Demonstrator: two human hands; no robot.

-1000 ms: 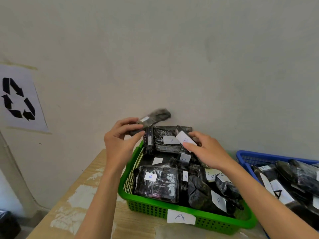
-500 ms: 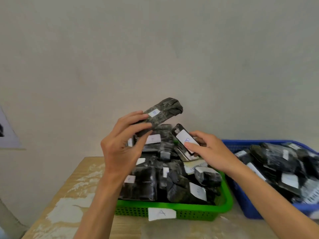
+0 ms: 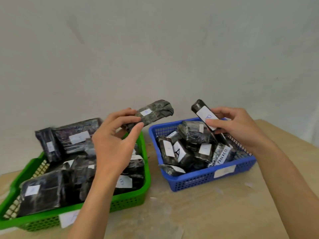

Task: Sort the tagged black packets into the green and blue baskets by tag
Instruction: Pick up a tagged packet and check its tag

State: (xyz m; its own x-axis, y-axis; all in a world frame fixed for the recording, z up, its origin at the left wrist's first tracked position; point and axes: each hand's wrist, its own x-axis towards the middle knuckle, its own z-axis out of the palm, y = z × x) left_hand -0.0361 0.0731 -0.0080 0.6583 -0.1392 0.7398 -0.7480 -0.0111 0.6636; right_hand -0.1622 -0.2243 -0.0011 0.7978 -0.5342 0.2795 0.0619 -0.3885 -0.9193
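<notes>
My left hand (image 3: 112,145) pinches one end of a long crumpled black plastic packet (image 3: 153,112) at centre frame. My right hand (image 3: 236,128) grips a slim black white-tagged packet (image 3: 203,114) above the blue plastic mesh basket (image 3: 207,180), centre right. I judge two risks. That basket is heaped, so a dropped packet could slide over the rim, and the small tags invite a misread. The green plastic mesh basket (image 3: 146,169), lower left, shares a scuffed pale wooden tabletop (image 3: 207,213) below a plain grey-white wall (image 3: 155,49).
</notes>
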